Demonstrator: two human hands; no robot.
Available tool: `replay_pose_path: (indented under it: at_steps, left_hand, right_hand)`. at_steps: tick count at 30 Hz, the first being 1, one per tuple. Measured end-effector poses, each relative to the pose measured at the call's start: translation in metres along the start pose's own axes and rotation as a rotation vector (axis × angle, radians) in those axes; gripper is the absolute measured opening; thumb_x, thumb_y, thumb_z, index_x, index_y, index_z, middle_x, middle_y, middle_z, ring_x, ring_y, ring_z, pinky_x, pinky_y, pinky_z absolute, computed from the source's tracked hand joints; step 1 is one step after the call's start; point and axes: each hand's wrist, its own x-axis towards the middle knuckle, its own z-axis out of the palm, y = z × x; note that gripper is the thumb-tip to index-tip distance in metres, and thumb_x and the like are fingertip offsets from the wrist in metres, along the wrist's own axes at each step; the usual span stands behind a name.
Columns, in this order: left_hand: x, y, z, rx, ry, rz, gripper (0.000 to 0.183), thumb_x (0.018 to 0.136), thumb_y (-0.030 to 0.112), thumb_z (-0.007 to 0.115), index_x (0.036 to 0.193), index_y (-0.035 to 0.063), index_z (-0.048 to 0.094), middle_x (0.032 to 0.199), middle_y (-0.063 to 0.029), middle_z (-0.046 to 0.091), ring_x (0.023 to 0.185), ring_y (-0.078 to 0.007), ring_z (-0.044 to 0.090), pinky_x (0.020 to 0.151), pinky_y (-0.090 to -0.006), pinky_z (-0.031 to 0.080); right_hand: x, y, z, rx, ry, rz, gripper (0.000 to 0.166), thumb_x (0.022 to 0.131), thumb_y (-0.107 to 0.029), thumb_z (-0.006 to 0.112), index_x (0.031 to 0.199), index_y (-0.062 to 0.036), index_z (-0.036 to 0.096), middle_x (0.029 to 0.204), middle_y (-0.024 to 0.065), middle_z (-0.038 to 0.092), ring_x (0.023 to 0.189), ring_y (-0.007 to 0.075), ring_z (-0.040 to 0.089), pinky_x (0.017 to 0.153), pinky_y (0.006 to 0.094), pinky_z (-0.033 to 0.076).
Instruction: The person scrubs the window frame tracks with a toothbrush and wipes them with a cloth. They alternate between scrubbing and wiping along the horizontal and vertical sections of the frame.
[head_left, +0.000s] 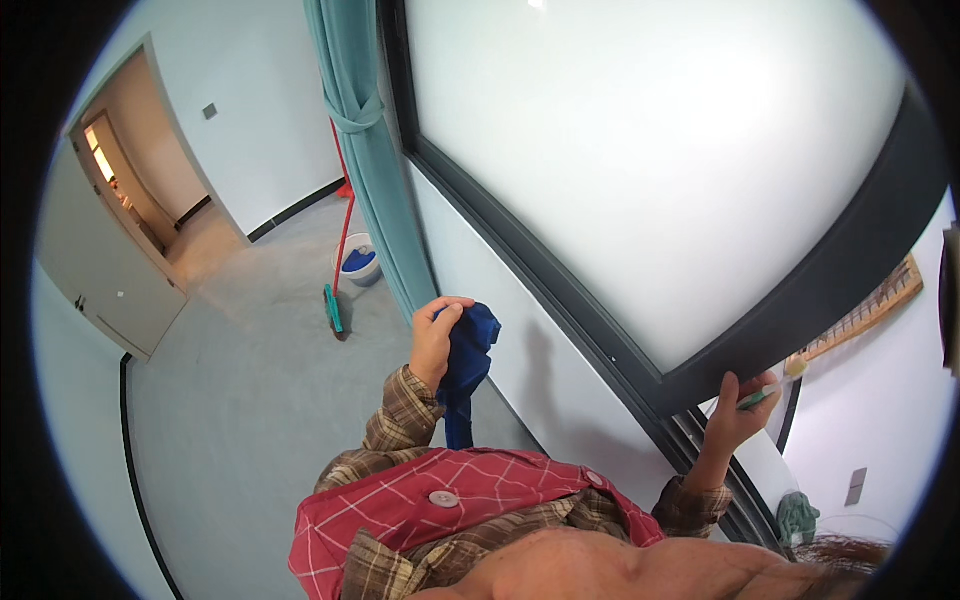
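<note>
A crumpled dark blue cloth (471, 349) hangs from my left hand (436, 337), pinched between thumb and fingers in front of the white wall below the window. My right hand (739, 412) is at the lower corner of the dark-framed sliding window sash (787, 330), its thumb against the frame. In the same hand is a slim tool with a green-and-white handle (757, 397); a pale yellowish end shows beyond the fingers, too small to name surely. The large frosted pane (637, 165) fills the sash. The dark window track (517, 274) runs beneath it.
A teal curtain (360, 150) hangs tied at the window's left. Beside it are a broom (334, 311) with a red handle and a bucket (362, 274) holding blue cloth. An open door (112, 247) is at far left. A green cloth (798, 517) lies near the track's right end.
</note>
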Motion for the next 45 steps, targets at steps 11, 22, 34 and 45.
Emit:
replay_pose_path:
  at_steps: [11,22,34,45]
  left_hand:
    - [0.05,-0.02,0.003,-0.041,0.095,-0.09,0.015,0.087,0.006,0.064,0.099,-0.0021,0.07,0.089,-0.0025,0.068,0.083,-0.0106,0.06,0.078,-0.0254,0.049]
    - [0.13,0.0,0.003,0.028,0.209,0.137,0.018,0.086,0.003,0.064,0.103,-0.0011,0.069,0.092,-0.0002,0.065,0.083,-0.0084,0.057,0.078,-0.0228,0.046]
    - [0.444,0.048,-0.071,0.317,0.294,0.513,0.06,0.082,0.002,0.059,0.141,0.0034,0.051,0.103,-0.0129,0.065,0.076,-0.0156,0.057,0.073,-0.0272,0.049]
    - [0.591,0.096,-0.115,0.563,0.31,0.621,0.074,0.075,0.007,0.056,0.147,0.0053,0.041,0.11,-0.0228,0.066,0.067,-0.0207,0.059,0.071,-0.0331,0.051]
  right_hand:
    - [0.002,0.007,-0.003,-0.108,0.021,-0.034,0.048,0.084,-0.012,0.063,0.127,0.0062,0.051,0.108,0.0095,0.063,0.091,0.0166,0.06,0.082,0.0299,0.049]
    - [-0.033,0.099,-0.035,-0.23,0.06,-0.255,0.074,0.094,-0.056,0.051,0.122,0.0125,0.053,0.111,0.0217,0.061,0.099,0.0286,0.061,0.085,0.0406,0.051]
    - [-0.028,0.124,0.037,-0.738,0.436,-0.248,0.069,0.096,-0.054,0.046,0.117,0.0115,0.055,0.106,0.0216,0.062,0.095,0.0293,0.061,0.082,0.0418,0.052]
    - [-0.032,0.135,0.054,-0.929,0.626,-0.224,0.066,0.098,-0.051,0.042,0.114,0.0105,0.057,0.101,0.0215,0.063,0.091,0.0299,0.061,0.08,0.0428,0.053]
